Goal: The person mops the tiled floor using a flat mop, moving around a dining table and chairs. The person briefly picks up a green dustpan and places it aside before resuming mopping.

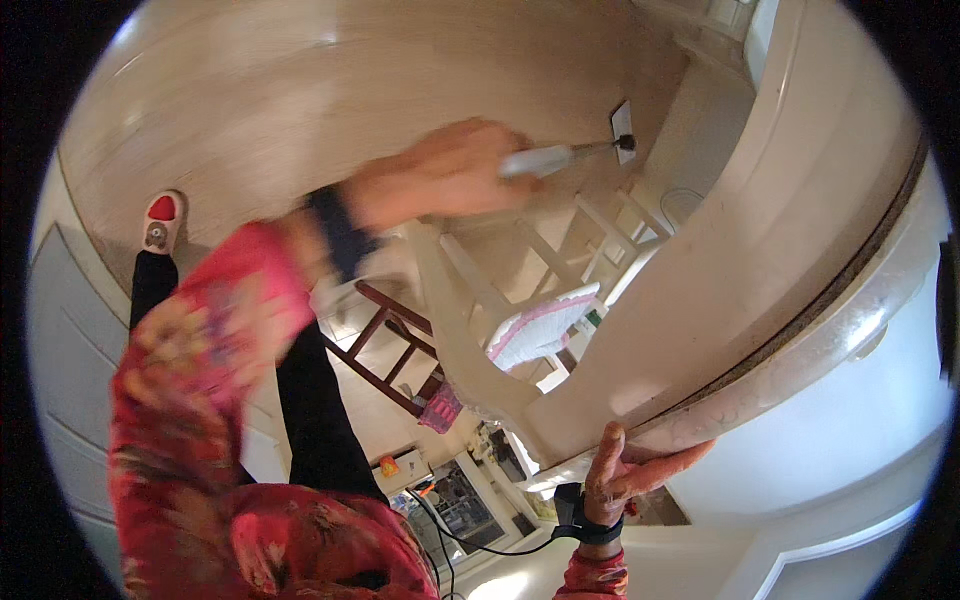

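Note:
My left hand (450, 172), blurred by motion, grips the white handle of a thin-shafted tool (538, 160). Its dark end overlaps a small flat white rectangle (623, 124); whether the two are joined I cannot tell. At the lower right, my right hand (611, 472) holds the rim (780, 409) of a beige table, thumb and fingers spread along it. The table's curved apron (697, 315) fills the right side, with a dark groove between apron and rim. A curved table leg (461, 322) runs up the picture beneath my left hand.
A pale chair (553, 259) with a white, pink-trimmed cushion (544, 326) stands beyond the leg. Near it is a dark red wooden stool or chair (375, 345) with a pink item (441, 409). My shoe (163, 214) rests on the floor (247, 112). A black cable (506, 551) hangs from my right wrist.

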Motion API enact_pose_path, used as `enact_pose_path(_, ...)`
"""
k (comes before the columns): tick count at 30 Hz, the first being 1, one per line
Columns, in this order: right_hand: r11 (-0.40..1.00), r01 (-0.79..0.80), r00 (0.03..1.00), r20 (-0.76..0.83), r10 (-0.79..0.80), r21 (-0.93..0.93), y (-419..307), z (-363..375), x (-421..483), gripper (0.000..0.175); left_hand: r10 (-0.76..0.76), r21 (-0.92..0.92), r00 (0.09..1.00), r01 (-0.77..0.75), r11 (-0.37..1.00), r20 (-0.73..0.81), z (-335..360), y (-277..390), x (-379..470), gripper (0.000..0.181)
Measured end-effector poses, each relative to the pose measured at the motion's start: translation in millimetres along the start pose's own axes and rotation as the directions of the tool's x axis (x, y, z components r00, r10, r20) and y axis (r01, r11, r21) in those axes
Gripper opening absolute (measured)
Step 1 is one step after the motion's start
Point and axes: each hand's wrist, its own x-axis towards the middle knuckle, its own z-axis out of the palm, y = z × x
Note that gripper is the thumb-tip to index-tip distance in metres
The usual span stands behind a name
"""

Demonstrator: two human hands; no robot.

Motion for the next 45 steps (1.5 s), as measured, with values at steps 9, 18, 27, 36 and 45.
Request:
enact_pose_path(9, 0.998, -0.044, 0.999, -0.021, 0.046, 0.050, 0, 2, -2, 0.102, -0.100, 0.101, 0.989, 0.089, 0.991, 0.113, 117, -22, 16, 0.045)
enact_pose_path(18, 0.994, -0.014, 1.000, -0.003, 0.014, 0.112, -16, 2, 11, 0.097, -0.397, 0.350, 0.869, 0.288, 0.891, 0.296, -106, 79, -277, 0.062)
enact_pose_path(27, 0.992, -0.052, 0.998, -0.015, 0.054, 0.115, -6, 3, 8, 0.110, -0.181, 0.133, 0.939, 0.147, 0.980, 0.293, -23, 38, -158, 0.039)
enact_pose_path(36, 0.988, -0.094, 0.985, -0.135, 0.110, 0.122, 5, 11, -5, 0.110, -0.173, -0.013, 0.985, 0.173, 0.985, 0.007, 120, -26, 22, 0.039)
enact_pose_path(45, 0.966, 0.112, 0.974, -0.168, -0.154, -0.233, -54, 6, -2, 0.085, -0.328, 0.188, 0.935, 0.300, 0.935, 0.136, 13, 33, -245, 0.041)
